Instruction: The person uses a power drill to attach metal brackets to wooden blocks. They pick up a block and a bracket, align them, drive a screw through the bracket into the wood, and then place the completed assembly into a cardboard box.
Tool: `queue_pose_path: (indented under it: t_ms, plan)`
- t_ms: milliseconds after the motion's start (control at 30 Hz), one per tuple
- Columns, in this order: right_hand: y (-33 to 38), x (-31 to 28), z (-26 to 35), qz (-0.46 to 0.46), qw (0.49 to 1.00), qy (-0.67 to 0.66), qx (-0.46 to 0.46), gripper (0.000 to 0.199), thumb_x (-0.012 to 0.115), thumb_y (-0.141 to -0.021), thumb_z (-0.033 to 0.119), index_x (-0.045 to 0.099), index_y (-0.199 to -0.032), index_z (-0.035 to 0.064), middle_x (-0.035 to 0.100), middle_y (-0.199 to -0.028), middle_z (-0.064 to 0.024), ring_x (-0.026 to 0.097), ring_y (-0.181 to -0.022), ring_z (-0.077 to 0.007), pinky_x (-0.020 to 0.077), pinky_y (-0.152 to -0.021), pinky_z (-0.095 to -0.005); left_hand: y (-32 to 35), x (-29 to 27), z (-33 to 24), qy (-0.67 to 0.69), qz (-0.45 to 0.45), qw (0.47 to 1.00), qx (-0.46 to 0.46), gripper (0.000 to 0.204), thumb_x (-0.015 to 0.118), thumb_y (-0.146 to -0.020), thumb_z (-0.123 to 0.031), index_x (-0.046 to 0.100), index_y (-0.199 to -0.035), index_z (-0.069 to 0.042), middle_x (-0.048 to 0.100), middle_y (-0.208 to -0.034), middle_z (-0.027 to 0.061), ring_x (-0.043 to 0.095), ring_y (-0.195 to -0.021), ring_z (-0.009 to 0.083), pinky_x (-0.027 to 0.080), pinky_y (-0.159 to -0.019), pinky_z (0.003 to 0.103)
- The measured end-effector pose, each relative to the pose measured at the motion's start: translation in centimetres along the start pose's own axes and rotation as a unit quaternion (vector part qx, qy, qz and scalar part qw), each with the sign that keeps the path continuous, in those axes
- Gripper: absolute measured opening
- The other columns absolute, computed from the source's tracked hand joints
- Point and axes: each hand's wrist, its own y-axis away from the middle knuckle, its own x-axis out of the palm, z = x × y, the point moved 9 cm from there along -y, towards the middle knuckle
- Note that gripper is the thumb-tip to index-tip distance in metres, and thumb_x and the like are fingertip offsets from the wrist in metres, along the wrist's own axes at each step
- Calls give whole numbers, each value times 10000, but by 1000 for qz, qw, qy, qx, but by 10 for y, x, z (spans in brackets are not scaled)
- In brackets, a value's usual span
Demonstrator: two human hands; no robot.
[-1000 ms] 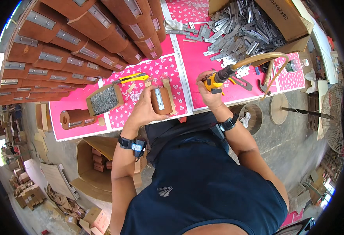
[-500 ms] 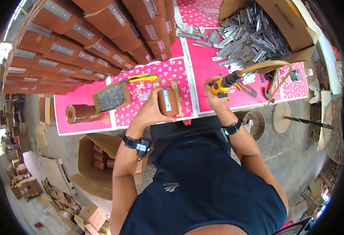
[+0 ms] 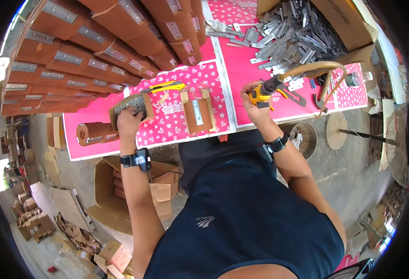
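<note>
My left hand (image 3: pixel 129 122) reaches into a small cardboard box (image 3: pixel 151 111) of tiny grey metal pieces, screws by their look. Its fingers are curled among them, fingertips hidden. A yellow-and-black power drill (image 3: pixel 261 95) is gripped in my right hand (image 3: pixel 255 109), above the table's front part. Between my hands, a brown curved piece (image 3: pixel 190 119) lies near the front edge with a silver metal strip (image 3: pixel 197 112) along its top. Light wooden strips (image 3: pixel 208 104) flank it on both sides. Neither hand touches it.
Stacked brown pieces with metal strips (image 3: pixel 69 58) rise at the far left. A yellow utility knife (image 3: pixel 165 87) lies behind the small box, and a brown tube-like piece (image 3: pixel 95 134) beside it. Loose metal strips (image 3: pixel 297 39) spill from a carton (image 3: pixel 348 25) at back right. A tan hose (image 3: pixel 314 66) arches nearby.
My left hand has left the brown curved piece and moved left into the small box. My right hand still holds the drill in nearly the same place.
</note>
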Motion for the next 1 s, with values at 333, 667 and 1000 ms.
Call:
queue_pose_path:
  t_ms: [333, 667, 1000]
  plan:
    - [1, 2, 4, 16, 999, 35, -1, 249, 648, -820, -100, 582, -1025, 25, 637, -878, -44, 631, -802, -119, 527, -747, -282, 10, -10, -10, 0, -57, 998, 16, 203, 731, -873, -216, 788, -998, -66, 731, -984, 215, 702, -908, 404, 545, -831, 463]
    - [-2, -1, -9, 14, 998, 48, 34, 272, 605, -837, -122, 576, -1065, 23, 648, -913, -63, 655, -826, -141, 552, -783, -300, 58, -44, -34, 218, -180, 959, 0, 253, 601, -1018, -156, 710, -1178, 6, 745, -1025, 186, 726, -881, 281, 552, -789, 363]
    - [-24, 47, 83, 49, 973, -198, 109, 171, 647, -881, -37, 601, -1037, 16, 671, -889, -70, 687, -788, -159, 570, -714, -307, 132, 41, -169, 616, 156, 772, -22, 253, 652, -980, 1, 671, -1233, 16, 753, -1065, 126, 713, -938, 147, 577, -810, 271]
